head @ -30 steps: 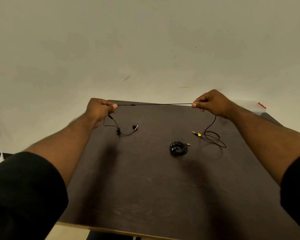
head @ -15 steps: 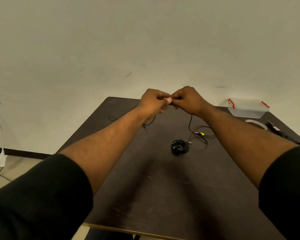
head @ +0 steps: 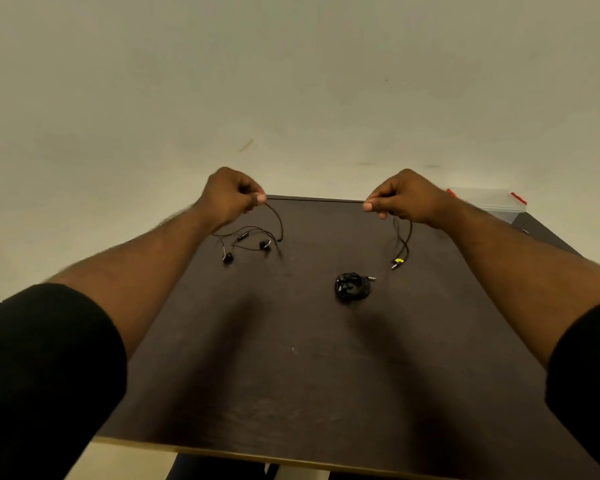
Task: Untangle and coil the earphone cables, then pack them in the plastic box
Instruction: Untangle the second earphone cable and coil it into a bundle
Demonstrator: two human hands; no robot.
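Both hands were held raised above the far part of the dark table (head: pixel 291 375), well apart from each other. The left hand (head: pixel 231 197) was closed in a grip on a black earphone cable (head: pixel 278 221), which was pinched between thumb and curled fingers. From that grip the cable arched down to the right and looped back over the table, where two earbuds (head: pixel 264 244) and a small inline piece were seen lying below the hand. The right hand (head: pixel 404 199) was likewise closed, its grip pinching the other end of the cable, which hung down in a loose loop to a plug marked in yellow (head: pixel 398 261). Whether a stretch of cable ran between the two hands could not be told. A second earphone (head: pixel 352 287), already wound into a tight coil, lay on the table between the arms, nearer the right one. The clear plastic box (head: pixel 489 200) with red clasps stood at the far right corner, partly hidden behind the right forearm.
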